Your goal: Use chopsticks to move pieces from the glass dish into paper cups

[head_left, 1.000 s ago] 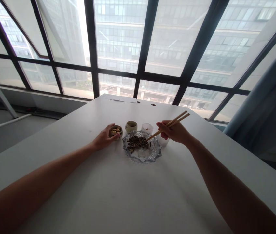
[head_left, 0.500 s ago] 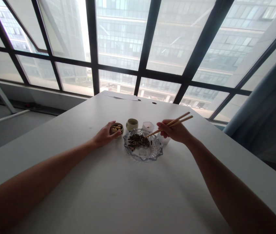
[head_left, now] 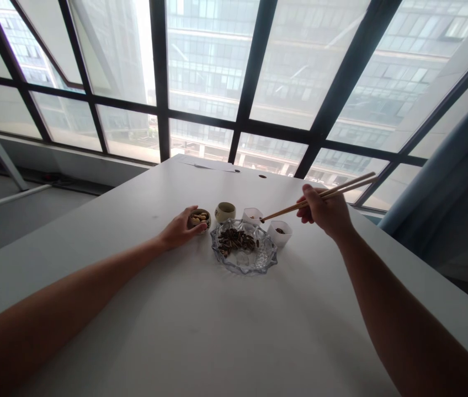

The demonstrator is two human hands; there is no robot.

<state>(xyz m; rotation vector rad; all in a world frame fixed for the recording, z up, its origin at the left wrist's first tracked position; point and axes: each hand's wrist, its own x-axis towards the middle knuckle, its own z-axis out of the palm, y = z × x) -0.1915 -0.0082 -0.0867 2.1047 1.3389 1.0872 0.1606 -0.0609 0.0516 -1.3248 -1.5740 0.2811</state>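
Daylight is pouring through the window panes on the far side, and glare is bleaching the building outside, worst in a strip left of centre. Frame bars are standing near-black against it, splaying toward the edges under a wide lens. Pale streaks are reflecting in the glass. The white tabletop is greying nearer the camera, soft shadows spreading by dim, backlit forearms. Fine detail in the glass bowl is softening.

White table with glass dish, two round cups, two white cups, paper
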